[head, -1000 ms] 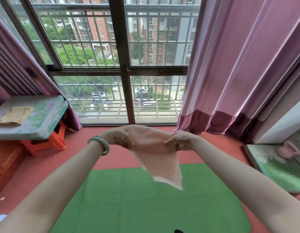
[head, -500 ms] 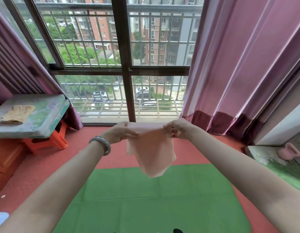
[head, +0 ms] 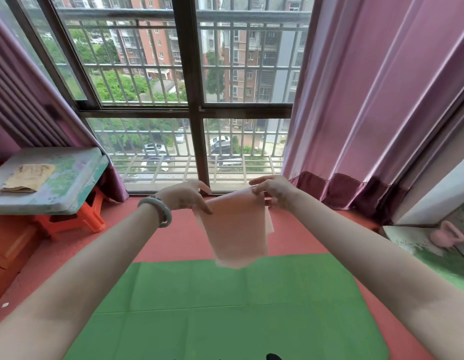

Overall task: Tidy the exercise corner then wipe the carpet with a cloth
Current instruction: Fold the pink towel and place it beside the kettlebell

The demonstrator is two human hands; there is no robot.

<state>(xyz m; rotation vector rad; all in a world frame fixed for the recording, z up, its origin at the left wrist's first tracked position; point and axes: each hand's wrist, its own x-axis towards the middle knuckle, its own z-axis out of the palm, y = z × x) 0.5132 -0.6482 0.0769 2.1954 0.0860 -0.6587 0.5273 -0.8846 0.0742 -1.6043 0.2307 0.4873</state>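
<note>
A pale pink cloth hangs in the air in front of me, above the far edge of the green mat on the red carpet. My left hand, with a grey bangle on its wrist, pinches the cloth's upper left corner. My right hand pinches the upper right corner, its other fingers spread. The cloth looks folded double and droops to a rounded lower edge.
A low table on an orange stool stands at the left with a folded yellow cloth on it. A pink kettlebell sits on a board at the right. Pink curtains flank the barred window.
Both hands have risen slightly and the cloth has been folded over, so it hangs shorter and squarer than the long pointed drape a second ago.
</note>
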